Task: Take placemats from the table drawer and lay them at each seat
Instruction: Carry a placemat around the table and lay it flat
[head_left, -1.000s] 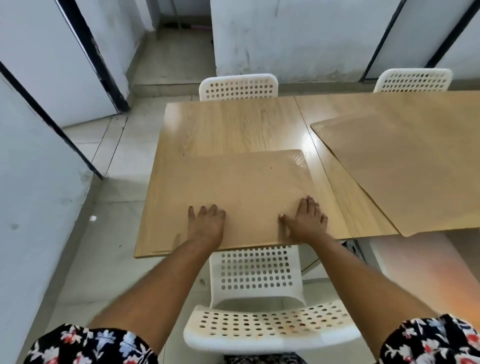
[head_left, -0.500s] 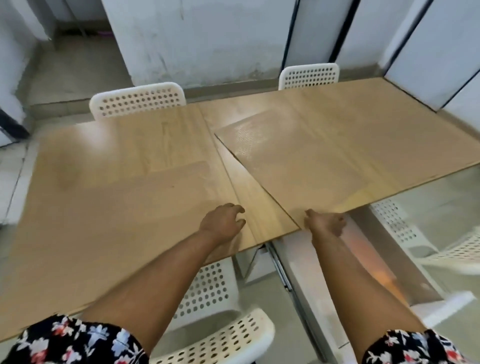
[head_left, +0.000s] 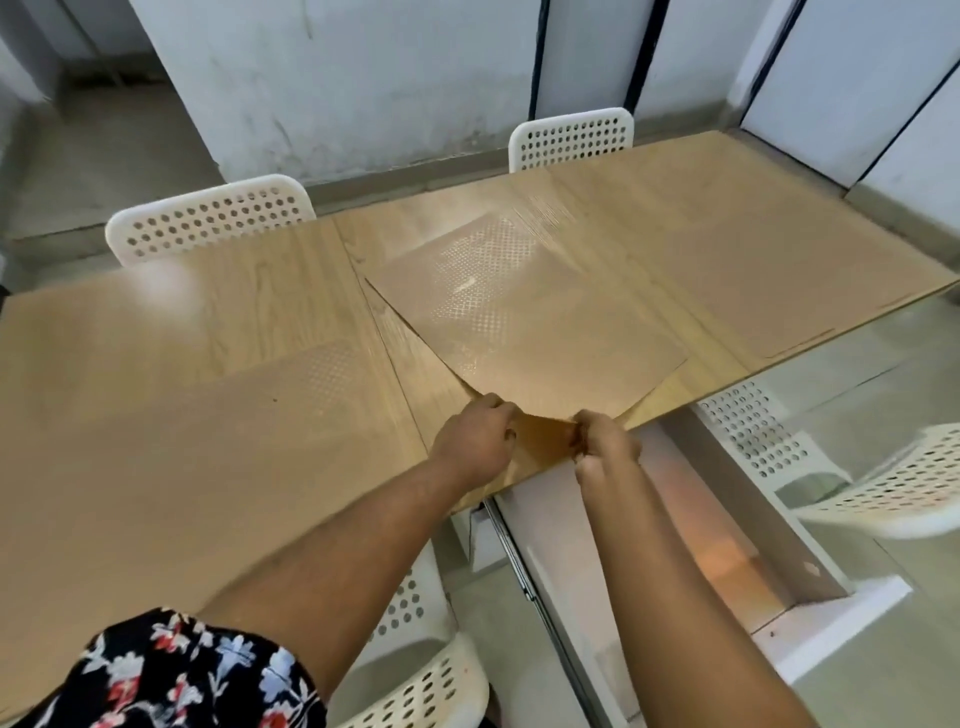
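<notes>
From the head view, a wooden table (head_left: 234, 312) is standing before grey walls, with white perforated chairs (head_left: 208, 221) tucked along its far edge. Left hand (head_left: 475, 441) and right hand (head_left: 605, 444) are both pinching the near corner of a skewed placemat (head_left: 519, 322) at the table's near edge. Another placemat (head_left: 182, 457) is lying flat leftward. The open drawer (head_left: 675, 545) is jutting out below.

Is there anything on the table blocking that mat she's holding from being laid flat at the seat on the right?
Nothing visible does. Both the left hand and right hand already grip the skewed placemat by its near corner, and the table around it is bare wood. Another placemat lies apart, to the left.
</notes>
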